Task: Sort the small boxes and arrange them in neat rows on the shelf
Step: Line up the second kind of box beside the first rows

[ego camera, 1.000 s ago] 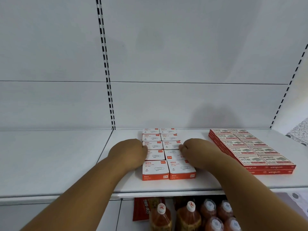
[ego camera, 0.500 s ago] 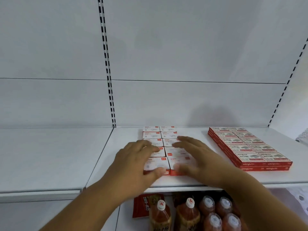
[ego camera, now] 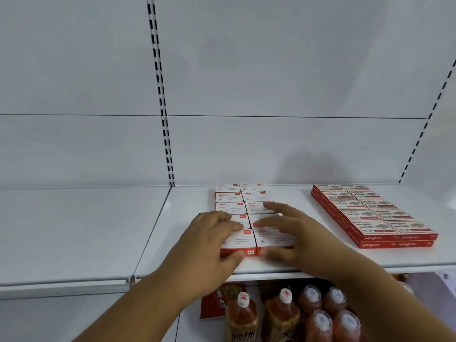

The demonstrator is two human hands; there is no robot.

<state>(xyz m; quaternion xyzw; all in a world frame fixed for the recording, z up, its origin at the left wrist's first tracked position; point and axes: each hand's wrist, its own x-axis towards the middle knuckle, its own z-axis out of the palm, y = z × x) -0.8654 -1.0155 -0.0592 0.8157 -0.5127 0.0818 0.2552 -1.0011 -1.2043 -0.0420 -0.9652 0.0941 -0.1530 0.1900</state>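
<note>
Several small white-and-red boxes [ego camera: 237, 197] lie in two neat columns on the white shelf [ego camera: 187, 233], running from the back wall toward the front edge. My left hand [ego camera: 209, 240] lies over the front left box, fingers spread on top and thumb against its red front face. My right hand [ego camera: 293, 233] lies flat over the front right box [ego camera: 274, 239], fingers stretched across the column, thumb at the box's front. A second block of flatter red boxes [ego camera: 370, 213], stacked two high in two columns, sits to the right.
The left shelf panel [ego camera: 74, 230] is bare. Black slotted uprights [ego camera: 160, 95] run up the white back wall. Below the shelf stand several bottles [ego camera: 281, 314] with white caps and a red packet [ego camera: 214, 302].
My hands went from curled at the sides of the box columns to spread flat over the front boxes, with the thumbs against the front faces. The view has shifted slightly.
</note>
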